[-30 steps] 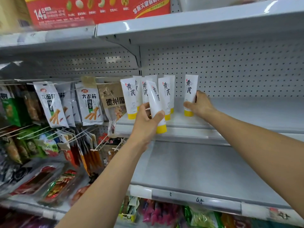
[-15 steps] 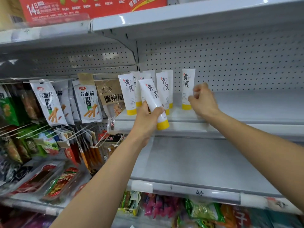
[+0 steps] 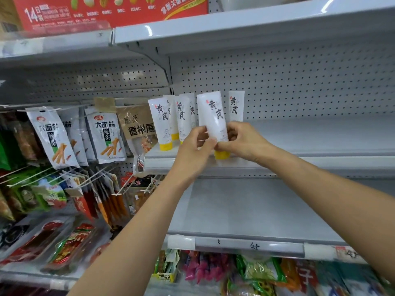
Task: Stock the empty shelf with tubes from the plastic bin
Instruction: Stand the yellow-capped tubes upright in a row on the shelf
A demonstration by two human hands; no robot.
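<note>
Grey metal shelf: left hand and right hand pinch a yellow-capped white plastic tube low, beside standing tubes; seems light, squashy, so grip near cap.

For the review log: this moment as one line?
step: placing tube | left hand: grips tube | right hand: grips tube | shelf: other tubes standing

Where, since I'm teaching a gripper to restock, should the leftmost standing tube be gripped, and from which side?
Probably mid-body on the leftmost tube, above its yellow cap, coming from the front: it stands upright cap-down, with other tubes crowding behind and right.
</note>
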